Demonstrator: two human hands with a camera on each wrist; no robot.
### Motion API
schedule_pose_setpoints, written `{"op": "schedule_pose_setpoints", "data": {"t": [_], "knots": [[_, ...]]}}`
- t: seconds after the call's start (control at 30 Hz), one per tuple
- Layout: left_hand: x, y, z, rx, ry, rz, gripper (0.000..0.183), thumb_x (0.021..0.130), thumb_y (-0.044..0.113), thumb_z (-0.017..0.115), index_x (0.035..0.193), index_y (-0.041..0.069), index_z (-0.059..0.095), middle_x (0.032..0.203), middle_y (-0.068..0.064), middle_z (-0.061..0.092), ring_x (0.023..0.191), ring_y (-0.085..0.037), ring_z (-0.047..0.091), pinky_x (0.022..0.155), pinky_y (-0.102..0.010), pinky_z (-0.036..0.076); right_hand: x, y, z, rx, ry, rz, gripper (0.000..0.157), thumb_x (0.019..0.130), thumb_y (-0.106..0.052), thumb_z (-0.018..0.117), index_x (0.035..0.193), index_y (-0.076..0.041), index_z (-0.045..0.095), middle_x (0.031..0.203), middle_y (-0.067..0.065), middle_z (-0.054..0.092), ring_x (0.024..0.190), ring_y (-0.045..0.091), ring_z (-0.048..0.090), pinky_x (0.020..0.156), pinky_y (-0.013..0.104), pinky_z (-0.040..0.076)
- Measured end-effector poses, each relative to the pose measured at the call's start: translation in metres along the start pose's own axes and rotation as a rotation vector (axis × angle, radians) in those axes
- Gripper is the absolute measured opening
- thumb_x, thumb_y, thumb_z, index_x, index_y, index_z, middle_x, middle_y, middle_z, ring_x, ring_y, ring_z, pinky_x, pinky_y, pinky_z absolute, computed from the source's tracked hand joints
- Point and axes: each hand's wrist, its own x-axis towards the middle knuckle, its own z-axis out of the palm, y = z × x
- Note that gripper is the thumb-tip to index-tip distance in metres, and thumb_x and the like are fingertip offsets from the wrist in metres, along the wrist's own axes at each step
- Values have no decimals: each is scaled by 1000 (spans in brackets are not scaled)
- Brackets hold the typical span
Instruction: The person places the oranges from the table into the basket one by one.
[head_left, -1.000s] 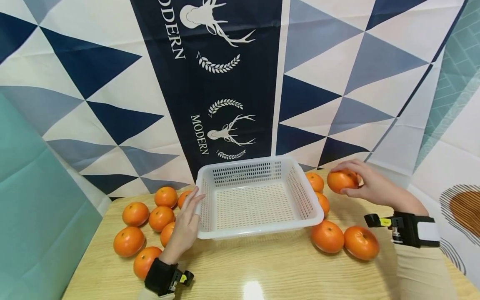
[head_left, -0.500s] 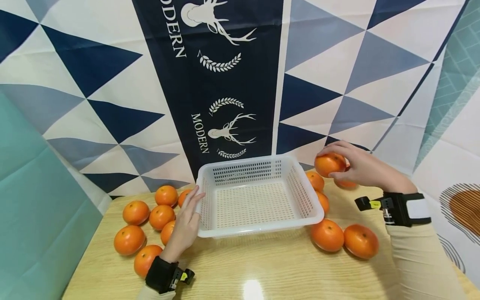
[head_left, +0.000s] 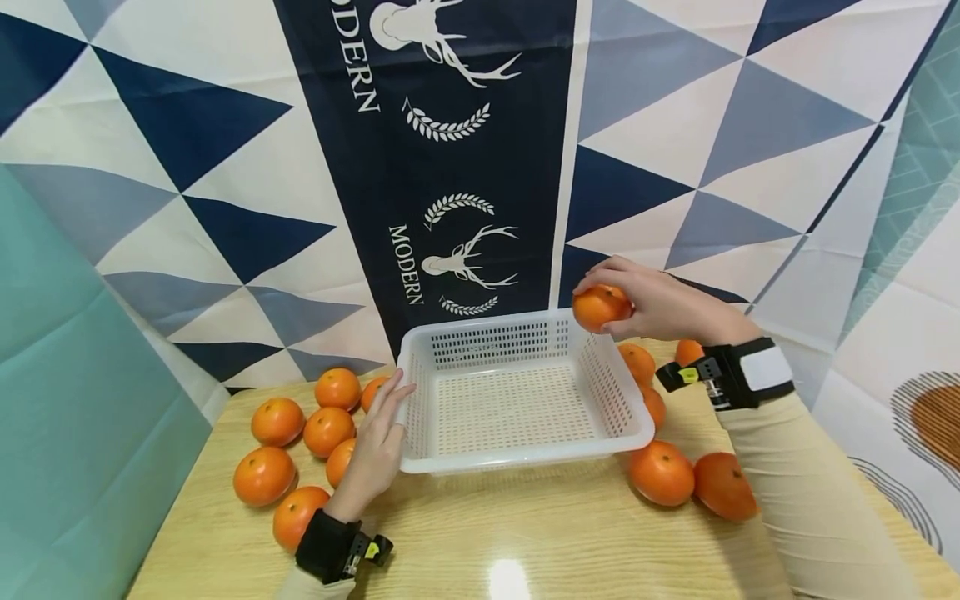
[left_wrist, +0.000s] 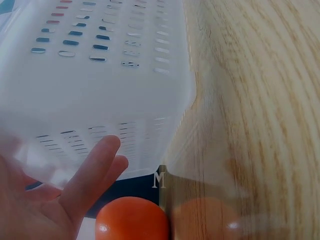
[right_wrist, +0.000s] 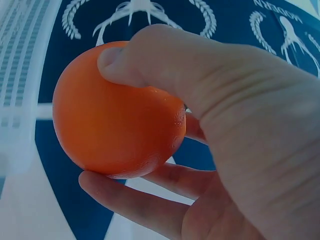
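My right hand (head_left: 647, 296) grips an orange (head_left: 602, 308) in the air over the back right corner of a white plastic basket (head_left: 525, 457). In the right wrist view, the thumb lies on top of the orange (right_wrist: 115, 115) and fingers support it from below. My left hand (head_left: 377, 450) rests against the basket's left side, its fingers extended at the rim. The left wrist view shows fingertips (left_wrist: 111, 142) at the slotted basket wall (left_wrist: 95, 95), with an orange (left_wrist: 132, 220) close by. No fruit is inside the basket.
Several oranges (head_left: 264, 476) lie on the wooden table (head_left: 450, 542) left of the basket. More oranges (head_left: 662, 473) lie to its right, some partly hidden by the basket or the right arm. A patterned cloth (head_left: 495, 167) hangs behind the basket.
My right hand has carried the orange leftward and up from the table's right side to above the basket's corner. The left hand keeps its place at the basket.
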Motion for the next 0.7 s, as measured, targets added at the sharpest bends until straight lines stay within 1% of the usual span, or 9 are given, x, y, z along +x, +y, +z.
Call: {"op": "schedule_pose_setpoints", "data": {"t": [0.1,0.23,0.4,0.57,0.7], "knots": [[1,0,0,-1,1,9,53,91,-3,41,142,6,52,165,-11,29,147,-34,34,113,-62,36,11,-5,6,24,-21,-2,51,80,-14,78,128,-22,62,139,8,50,111,29,55,91,52,56],[1,-1,-1,-5,-4,10,52,91,-2,41,142,5,52,165,-11,29,146,-34,35,113,-62,36,24,-7,17,60,-49,-5,52,80,-15,80,128,-25,63,135,5,52,109,28,55,92,50,56],[1,-1,0,-4,-10,0,52,92,-1,40,142,6,51,165,-9,28,147,-34,34,112,-62,37,39,-1,29,72,-89,-14,52,80,-13,79,128,-23,63,133,6,52,109,28,54,93,50,54],[1,0,0,-5,-16,-7,52,92,-1,41,143,6,51,166,-8,27,147,-34,34,112,-62,37,52,5,36,66,-130,-25,52,80,-13,80,129,-18,62,132,11,53,109,31,54,93,50,52],[1,0,0,-8,-18,-15,52,92,-1,40,143,7,51,166,-8,27,147,-34,34,112,-62,37,59,9,41,76,-166,13,52,80,-15,80,129,-18,62,133,12,52,109,32,54,93,51,51]]}}
